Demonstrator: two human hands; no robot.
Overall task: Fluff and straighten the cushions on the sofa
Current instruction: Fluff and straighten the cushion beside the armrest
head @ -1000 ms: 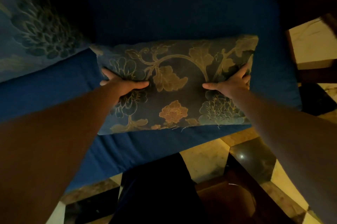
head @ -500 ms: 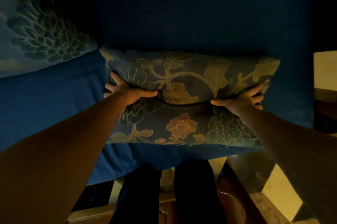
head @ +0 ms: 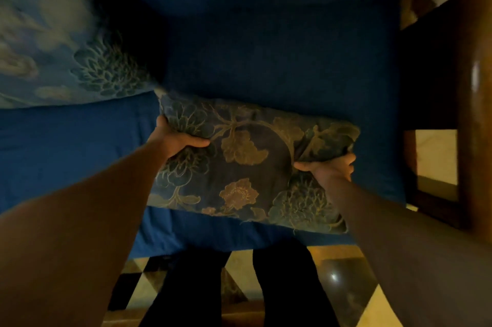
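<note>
A dark floral cushion (head: pixel 247 167) with gold leaves and flowers lies across the blue sofa seat (head: pixel 66 156), its near edge at the seat's front. My left hand (head: pixel 173 139) grips its left side, thumb on top and fingers tucked behind. My right hand (head: pixel 330 167) pinches a bunched fold of fabric at its right side. A second floral cushion (head: pixel 66 55) leans against the sofa's back at the upper left, its corner touching the held cushion.
The blue sofa back (head: pixel 266 34) rises behind the cushion. A dark wooden armrest or frame (head: pixel 468 87) stands at the right. Checkered floor tiles (head: pixel 346 281) and my dark trouser legs (head: pixel 186 289) show below the seat's front edge.
My hands went from lying flat on the cushion to gripping it. The right side is now bunched in my right hand, and the cushion has tilted slightly, right end nearer.
</note>
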